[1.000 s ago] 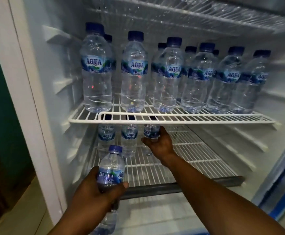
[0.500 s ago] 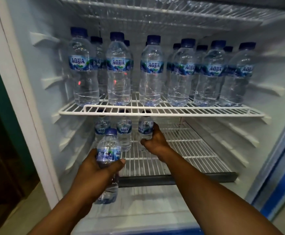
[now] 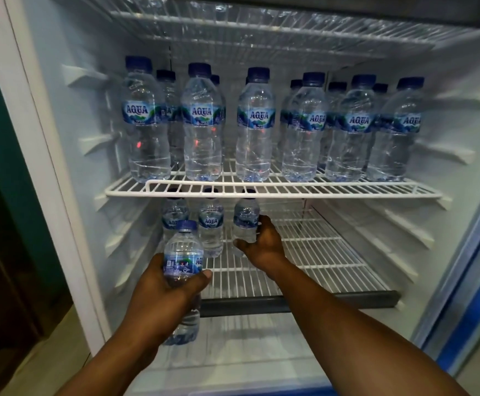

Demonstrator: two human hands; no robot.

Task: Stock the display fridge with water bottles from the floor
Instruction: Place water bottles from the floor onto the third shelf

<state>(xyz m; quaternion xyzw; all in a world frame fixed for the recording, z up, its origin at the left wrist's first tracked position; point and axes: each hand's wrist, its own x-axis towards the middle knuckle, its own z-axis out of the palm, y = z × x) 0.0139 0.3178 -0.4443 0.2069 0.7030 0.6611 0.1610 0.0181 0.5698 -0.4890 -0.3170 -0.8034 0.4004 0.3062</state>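
An open display fridge holds clear water bottles with blue caps and blue labels. Several bottles stand on the middle wire shelf. On the lower wire shelf, at the back left, stand three bottles. My right hand grips the rightmost of them from its right side. My left hand holds another upright bottle in front of the lower shelf's left end, fingers curled round its middle.
The fridge's white left frame and a dark green wall stand to the left. The glass door with a blue edge hangs open on the right. A dark bar fronts the lower shelf. Another wire shelf sits above.
My view has tilted up and back a little. My left hand has carried its bottle higher and closer to the lower shelf. My right hand stays on the rightmost lower bottle.
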